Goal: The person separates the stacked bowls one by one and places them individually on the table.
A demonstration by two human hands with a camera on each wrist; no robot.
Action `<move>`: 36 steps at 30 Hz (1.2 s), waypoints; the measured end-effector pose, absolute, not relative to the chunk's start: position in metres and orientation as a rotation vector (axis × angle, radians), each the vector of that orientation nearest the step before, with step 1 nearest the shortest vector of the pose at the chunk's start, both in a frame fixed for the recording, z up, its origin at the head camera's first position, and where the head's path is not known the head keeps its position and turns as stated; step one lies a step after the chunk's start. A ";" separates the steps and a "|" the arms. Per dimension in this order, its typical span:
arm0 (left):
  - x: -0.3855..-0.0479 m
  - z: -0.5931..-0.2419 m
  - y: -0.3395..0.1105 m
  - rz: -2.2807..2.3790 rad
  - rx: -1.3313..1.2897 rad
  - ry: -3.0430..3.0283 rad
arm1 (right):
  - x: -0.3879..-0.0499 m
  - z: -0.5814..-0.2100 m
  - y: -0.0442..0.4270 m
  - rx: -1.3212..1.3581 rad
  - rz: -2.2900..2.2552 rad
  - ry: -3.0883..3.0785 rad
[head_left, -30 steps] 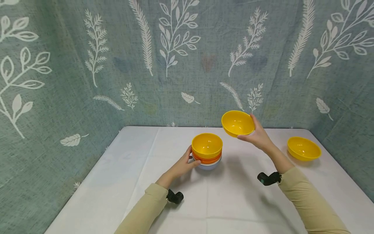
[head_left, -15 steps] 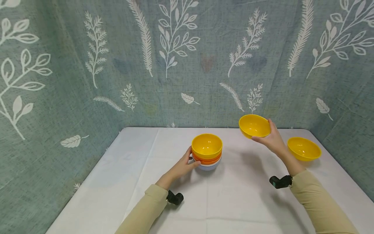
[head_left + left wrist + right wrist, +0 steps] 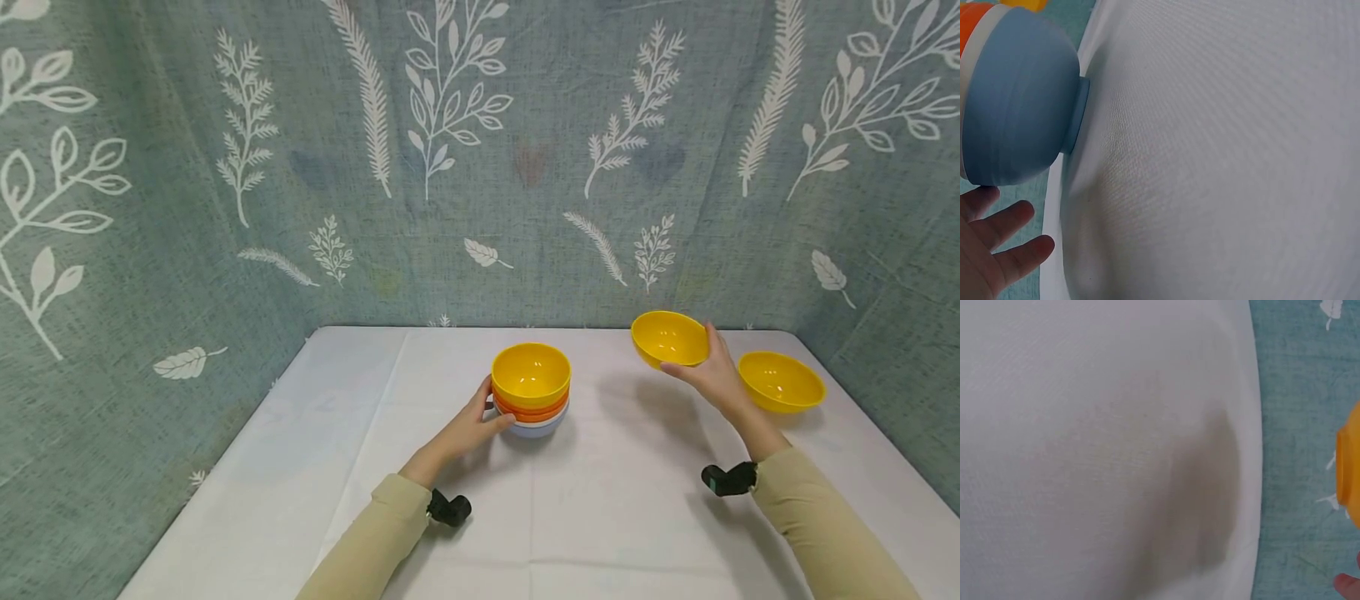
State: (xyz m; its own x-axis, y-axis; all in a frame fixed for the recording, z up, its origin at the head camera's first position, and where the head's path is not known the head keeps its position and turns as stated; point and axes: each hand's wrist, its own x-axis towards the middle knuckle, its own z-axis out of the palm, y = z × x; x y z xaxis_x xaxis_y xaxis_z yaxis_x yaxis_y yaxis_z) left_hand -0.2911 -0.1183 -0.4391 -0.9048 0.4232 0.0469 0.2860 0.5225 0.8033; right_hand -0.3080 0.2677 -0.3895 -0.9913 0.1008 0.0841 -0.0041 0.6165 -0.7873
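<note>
Near the middle of the table, in the head view, stands a stack of nested bowls [image 3: 531,414]: yellow on top, orange below, then a white rim and a blue bowl [image 3: 1022,100] at the bottom. My left hand [image 3: 467,427] holds the stack's left side, thumb in front and fingers behind; in the left wrist view several fingers [image 3: 1025,257] are spread beside the blue bowl. My right hand [image 3: 712,375] grips a single yellow bowl [image 3: 667,337] by its right side, raised off the table and slightly tilted. Only a sliver of that bowl shows in the right wrist view.
Another yellow bowl [image 3: 780,383] stands upright on the table at the right, close behind my right wrist. White cloth covers the table [image 3: 600,517]. A green curtain [image 3: 480,167] with leaf prints hangs behind and at both sides.
My right hand has carried the yellow bowl rightward and then down, away from the stack and closer to the bowl at the right. My left hand and the stack stay put.
</note>
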 end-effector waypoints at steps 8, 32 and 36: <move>-0.289 -0.435 -0.118 1.347 0.614 2.566 | -0.311 -0.403 0.269 -0.081 1.315 -2.728; -0.290 -0.438 -0.118 1.337 0.604 2.591 | -0.324 -0.433 0.277 -0.053 1.313 -2.930; -0.291 -0.438 -0.118 1.334 0.597 2.589 | -0.325 -0.435 0.277 -0.051 1.335 -2.900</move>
State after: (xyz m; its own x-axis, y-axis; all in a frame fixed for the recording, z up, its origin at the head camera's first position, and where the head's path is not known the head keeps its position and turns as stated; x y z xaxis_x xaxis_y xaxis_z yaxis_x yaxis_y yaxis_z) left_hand -0.2906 -0.1185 -0.4381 -0.9058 0.4224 0.0326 0.2716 0.5200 0.8098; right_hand -0.3249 0.2767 -0.4348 -0.9982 0.0075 -0.0602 0.0506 0.6500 -0.7582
